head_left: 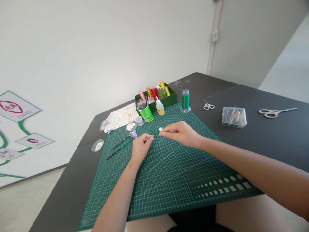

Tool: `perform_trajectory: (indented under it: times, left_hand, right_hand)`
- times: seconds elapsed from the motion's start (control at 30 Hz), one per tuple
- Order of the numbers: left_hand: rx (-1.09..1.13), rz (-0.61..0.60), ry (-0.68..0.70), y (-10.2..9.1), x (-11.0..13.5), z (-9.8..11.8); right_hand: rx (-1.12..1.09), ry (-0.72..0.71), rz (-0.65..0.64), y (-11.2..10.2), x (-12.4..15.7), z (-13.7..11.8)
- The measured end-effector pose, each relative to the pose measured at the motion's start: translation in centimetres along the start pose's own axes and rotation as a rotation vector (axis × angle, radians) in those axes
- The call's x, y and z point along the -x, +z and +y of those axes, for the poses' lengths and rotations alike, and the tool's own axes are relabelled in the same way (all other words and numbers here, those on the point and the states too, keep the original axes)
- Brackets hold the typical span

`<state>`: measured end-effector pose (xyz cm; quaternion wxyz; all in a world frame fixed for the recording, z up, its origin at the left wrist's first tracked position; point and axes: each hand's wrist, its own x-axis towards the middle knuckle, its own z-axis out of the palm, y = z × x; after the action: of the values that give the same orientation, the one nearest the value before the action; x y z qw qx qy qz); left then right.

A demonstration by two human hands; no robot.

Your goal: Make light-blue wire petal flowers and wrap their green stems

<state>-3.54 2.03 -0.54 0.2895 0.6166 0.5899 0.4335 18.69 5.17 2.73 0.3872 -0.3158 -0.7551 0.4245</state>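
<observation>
Both my hands work over a green cutting mat [169, 174] on a dark table. My left hand [140, 146] is closed in a pinch on a thin green wire stem [152, 136]. My right hand [181, 132] is closed too, its fingertips pinching a tiny pale blue flower piece [160, 129] at the stem's far end. Just left of my left hand lies a small purple paper flower [133, 135] on a stem, beside two dark thin sticks [119, 149].
Behind the hands stand a green cup of tools [145, 112], a glue bottle [160, 107], a green box of thread spools [158, 93] and a green spool [185, 100]. Two scissors [208, 105] [275, 111] and a clear plastic box [234, 117] lie right. Small round dishes [97, 145] sit left.
</observation>
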Motion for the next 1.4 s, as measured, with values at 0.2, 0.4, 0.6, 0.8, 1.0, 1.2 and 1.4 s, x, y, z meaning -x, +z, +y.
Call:
perform_trajectory:
  times: [0.2, 0.4, 0.6, 0.8, 1.0, 1.2, 1.4]
  left_hand:
    - [-0.150, -0.193, 0.081, 1.4, 1.7, 1.4]
    - [-0.209, -0.257, 0.145, 2.5, 3.1, 2.4]
    - [-0.284, -0.303, 0.280, 2.5, 3.4, 2.6]
    - [-0.341, -0.227, 0.369, 2.3, 3.7, 2.8]
    - [-0.262, -0.295, 0.213, 2.2, 3.6, 3.0]
    - [-0.102, -0.328, 0.055, 2.4, 3.2, 2.7]
    - [-0.058, -0.292, 0.081, 2.3, 3.3, 3.0]
  right_hand:
    - [-0.230, 0.037, 0.104, -0.9, -0.4, -0.4]
    - [-0.245, 0.107, 0.173, -0.8, -0.9, 0.8]
    - [-0.225, 0.102, 0.146, -0.8, -1.6, 3.0]
    - [-0.167, 0.131, 0.092, -1.1, -2.0, 4.4]
    - [-0.160, 0.091, 0.115, -1.4, -2.0, 4.3]
    - [-0.158, 0.019, 0.143, -1.7, -1.7, 3.1]
    - [-0.121, 0.049, 0.123, -1.9, -1.9, 3.9]
